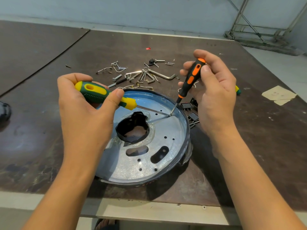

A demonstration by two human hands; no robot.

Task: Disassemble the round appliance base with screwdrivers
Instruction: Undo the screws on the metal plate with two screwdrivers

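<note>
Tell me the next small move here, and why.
Probably twist the orange screwdriver with the right hand: its tip stands steeply on a spot near the rim of the base, likely a screw, where the tip of the green screwdriver also rests.

Left hand point(86, 117) is covering the round base point(176, 128) from 7 to 10 o'clock. Right hand point(216, 97) is hiding most of a yellow-green handle point(237, 90) at the base's 2 o'clock; only its end is showing. Black parts point(186, 106) at 3 o'clock are lying partly behind that hand; type unclear. Tips of the green screwdriver point(93, 90) and orange screwdriver point(191, 80) are meeting on a spot too small to read. Dark object point(4, 112) at 9 o'clock is being cropped by the picture edge. Metal stand point(259, 22) at 1 o'clock is running out of view.
</note>
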